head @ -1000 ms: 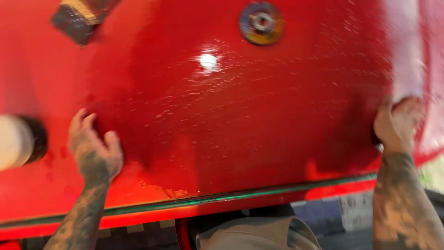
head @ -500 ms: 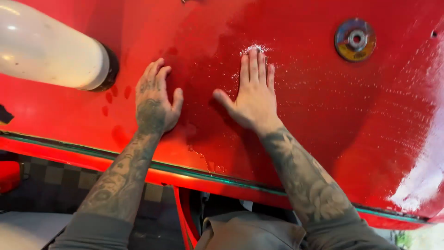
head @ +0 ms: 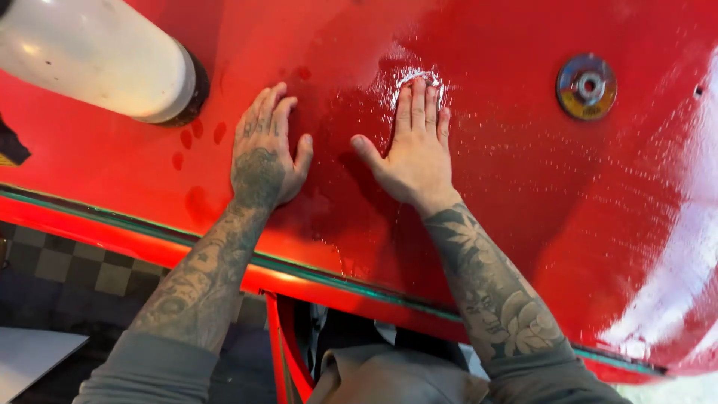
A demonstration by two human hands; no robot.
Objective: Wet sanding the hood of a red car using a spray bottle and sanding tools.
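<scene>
Head view: we press both palms flat, fingers straight, gripping nothing, on the wet red panel. Our left hand lies just beside our right hand, thumbs pointing at each other. Left of them a white cylinder; well right, a round disc on the panel

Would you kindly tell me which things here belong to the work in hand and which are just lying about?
In use:
left hand, flat on the panel
right hand, flat on the panel
wet red panel

Lying about:
white cylinder
round disc
checkered floor
</scene>
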